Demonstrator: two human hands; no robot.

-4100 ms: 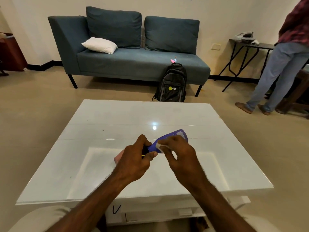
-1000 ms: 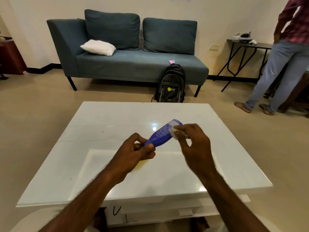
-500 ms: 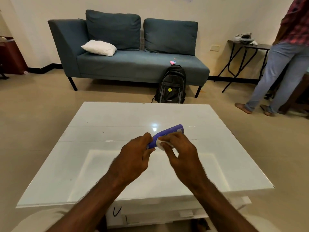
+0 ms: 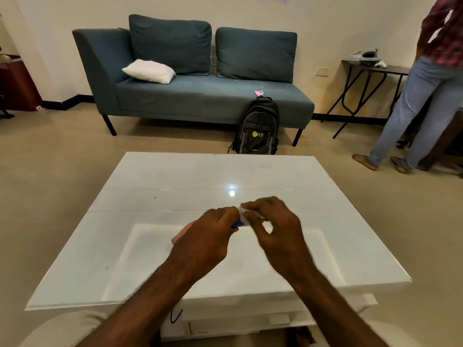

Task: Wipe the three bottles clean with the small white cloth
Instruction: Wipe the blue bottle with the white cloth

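Note:
Both hands meet above the middle of the white glossy table [image 4: 150, 246]. My left hand [image 4: 205, 236] grips the lower end of a blue bottle [image 4: 236, 224]; only a small blue sliver shows between the hands. My right hand [image 4: 275, 226] presses the small white cloth [image 4: 244, 214] around the bottle's upper part and hides most of it. A pink object [image 4: 179, 235] lies on the table, peeking out from behind my left hand; what it is cannot be told. No other bottle shows.
A blue sofa [image 4: 200, 96] with a white pillow [image 4: 149, 70] stands beyond the table, and a black backpack [image 4: 258, 127] leans on it. At the right a person in jeans [image 4: 421, 101] stands by a black folding table [image 4: 370, 71].
My right hand has slid the cloth down the bottle toward my left hand, so the blue bottle is now almost fully covered. Both hands sit slightly lower over the table.

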